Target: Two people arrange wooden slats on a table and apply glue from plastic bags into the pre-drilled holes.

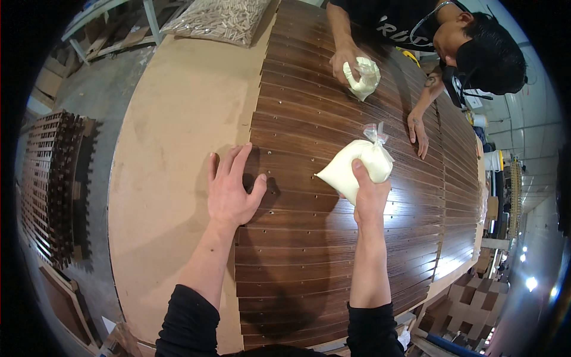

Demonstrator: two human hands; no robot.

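Note:
My right hand (370,193) grips a knotted clear plastic bag filled with cream-coloured stuff (351,166). The bag's narrow corner points left, over a row of dark brown wooden slats (297,238) with small holes along them. With its fingers spread, my left hand (232,190) rests at the slats' left ends, partly over the bare tan board (172,149), and holds nothing. Across the table, a co-worker's hand holds a smaller, similar bag (366,83). That person's other hand (418,132) lies flat on the slats.
A clear bag of wooden dowels (223,21) lies at the board's far end. Stacked slatted pieces (50,184) stand on the floor to the left. The co-worker leans over the far right side. Cardboard pieces (464,303) lie at the lower right, beyond the table's edge.

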